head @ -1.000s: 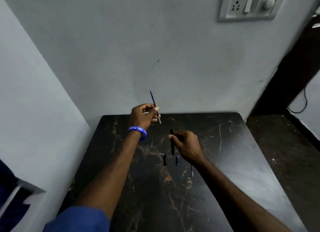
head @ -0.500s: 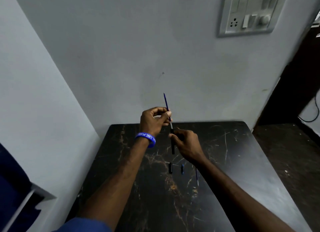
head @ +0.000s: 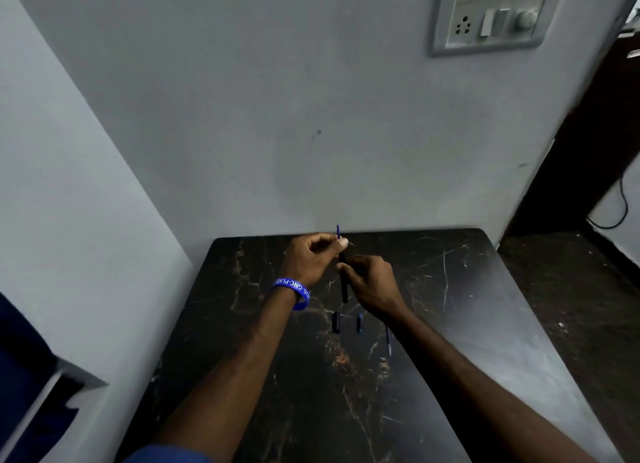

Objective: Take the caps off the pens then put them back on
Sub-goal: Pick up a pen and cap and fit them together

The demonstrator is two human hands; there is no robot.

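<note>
My left hand [head: 310, 260], with a blue wristband, pinches a thin blue pen refill [head: 338, 231] whose top end sticks up above the fingers. My right hand [head: 372, 284] grips a black pen barrel [head: 344, 287] that hangs upright just below the left fingers. The refill's lower part appears to sit inside the barrel. On the black marble table [head: 450, 289] lie a dark cap [head: 335, 321], a small blue cap [head: 360, 323] and a thin blue refill or pen [head: 388, 341], partly hidden by my right forearm.
The table stands in a corner, with grey walls behind and to the left. A switch panel [head: 488, 12] hangs on the back wall at upper right. Dark floor and a cable lie to the right. A blue and white object [head: 31, 376] sits at lower left.
My hands have come together: the left hand brought the blue refill down to the black barrel in my right hand, and most of the refill is now out of sight.
</note>
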